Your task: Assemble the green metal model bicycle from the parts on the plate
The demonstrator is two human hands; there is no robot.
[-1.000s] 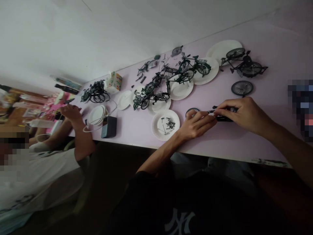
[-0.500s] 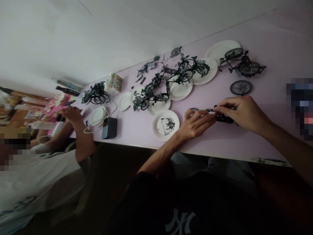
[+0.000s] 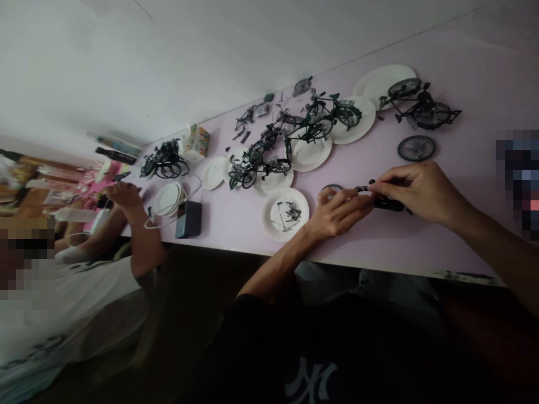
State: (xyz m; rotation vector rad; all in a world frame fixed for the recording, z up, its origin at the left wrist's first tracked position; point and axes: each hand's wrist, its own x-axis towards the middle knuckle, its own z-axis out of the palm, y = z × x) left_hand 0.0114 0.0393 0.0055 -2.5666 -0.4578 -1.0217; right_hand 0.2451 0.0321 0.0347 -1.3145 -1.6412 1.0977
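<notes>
Both my hands meet over a dark model bicycle (image 3: 391,206) near the table's front edge. Its wheel shows in part beyond my left fingers, and much of the frame is hidden. My left hand (image 3: 339,213) is closed around the front part of it. Thumb and forefinger of my right hand (image 3: 415,188) pinch at the same spot, close to the left fingertips; any small part between them is too small to make out. A loose spoked wheel (image 3: 416,148) lies flat beyond my right hand. Left of my left hand, a paper plate (image 3: 269,230) carries small metal parts.
Several model bicycles (image 3: 318,129) stand on and among paper plates along the middle. A partly built bicycle (image 3: 425,106) lies at the far right. Leftward are a dark box (image 3: 188,220) with a white cable, stacked plates (image 3: 167,197), a tissue box (image 3: 197,140) and a co-worker's hand (image 3: 125,196).
My hands keep nearly the same pose on the model bicycle. The view has shifted slightly, and the right fingers have moved very little.
</notes>
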